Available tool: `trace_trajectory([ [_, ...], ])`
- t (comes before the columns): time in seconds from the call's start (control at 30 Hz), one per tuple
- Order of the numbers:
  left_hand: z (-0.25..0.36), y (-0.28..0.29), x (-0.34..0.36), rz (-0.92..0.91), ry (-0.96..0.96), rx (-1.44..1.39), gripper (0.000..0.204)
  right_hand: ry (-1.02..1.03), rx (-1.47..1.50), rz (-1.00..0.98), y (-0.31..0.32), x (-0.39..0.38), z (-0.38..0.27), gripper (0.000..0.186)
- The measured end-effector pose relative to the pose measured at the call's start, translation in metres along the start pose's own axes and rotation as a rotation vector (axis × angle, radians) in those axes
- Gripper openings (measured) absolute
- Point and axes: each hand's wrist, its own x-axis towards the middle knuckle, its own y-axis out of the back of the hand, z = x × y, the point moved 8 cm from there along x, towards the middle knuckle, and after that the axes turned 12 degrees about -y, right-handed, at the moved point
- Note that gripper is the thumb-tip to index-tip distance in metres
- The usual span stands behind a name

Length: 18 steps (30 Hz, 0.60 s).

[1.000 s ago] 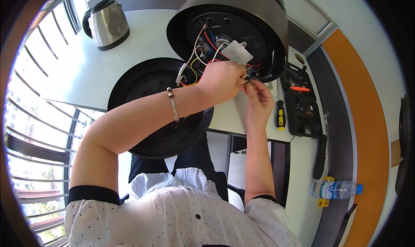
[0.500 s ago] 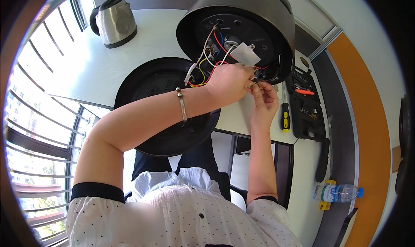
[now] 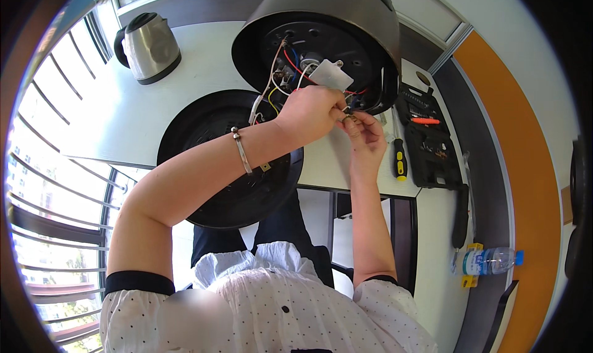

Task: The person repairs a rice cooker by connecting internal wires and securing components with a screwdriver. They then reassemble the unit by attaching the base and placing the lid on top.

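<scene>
Little changed: left hand (image 3: 311,110) and right hand (image 3: 365,138) still pinched closed on small part (image 3: 348,116) beside dark housing (image 3: 336,41); handling seems unfinished

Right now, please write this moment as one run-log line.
left hand: pinching small, unclear part | right hand: pinching same part | round appliance: underside wires exposed

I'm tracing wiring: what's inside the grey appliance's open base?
Red, blue and white wires and a pale flat plate show; the left hand covers whatever lies directly behind it.
</scene>
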Motion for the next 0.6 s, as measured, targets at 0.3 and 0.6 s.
trace_trajectory([
  [0.3,0.006,-0.004,0.004,-0.002,-0.045,0.077,0.014,0.023,0.001,-0.015,0.003,-0.002,-0.002,0.024],
  [0.6,0.0,-0.006,0.004,-0.033,-0.043,-0.079,0.013,0.23,-0.909,0.466,0.039,-0.037,-0.07,0.028],
])
